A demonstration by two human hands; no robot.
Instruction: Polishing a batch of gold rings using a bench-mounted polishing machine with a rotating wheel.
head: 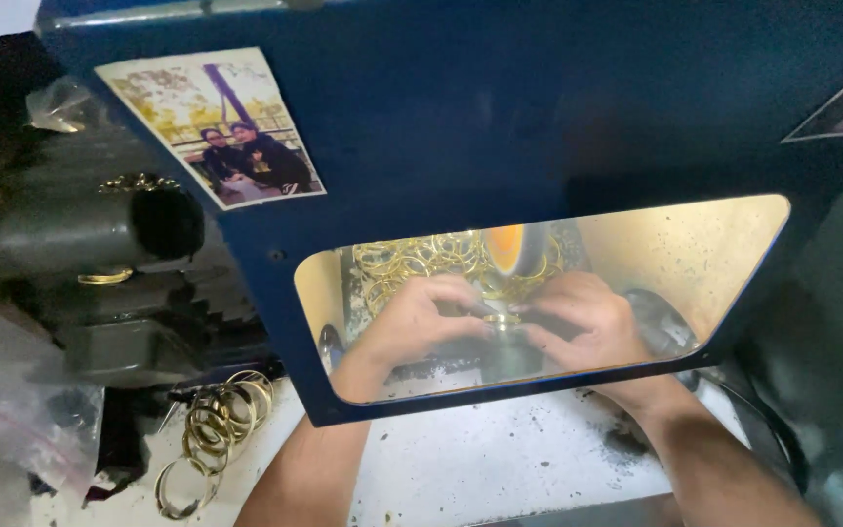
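Behind the clear window (695,263) of a blue machine hood (500,117), my left hand (421,317) and my right hand (582,322) meet at a small gold ring (501,319). The ring sits on top of a dark round spindle (509,356). Fingertips of both hands pinch the ring from either side. Just above it an orange glow shows on a shiny wheel (509,249). A heap of gold rings (421,259) lies behind my left hand inside the hood.
A photo print (217,127) is stuck on the hood's upper left. Several gold rings (215,429) lie on the white, speckled bench (480,459) at lower left. A dark motor body (100,254) stands at left, with clear plastic bags (12,410) before it.
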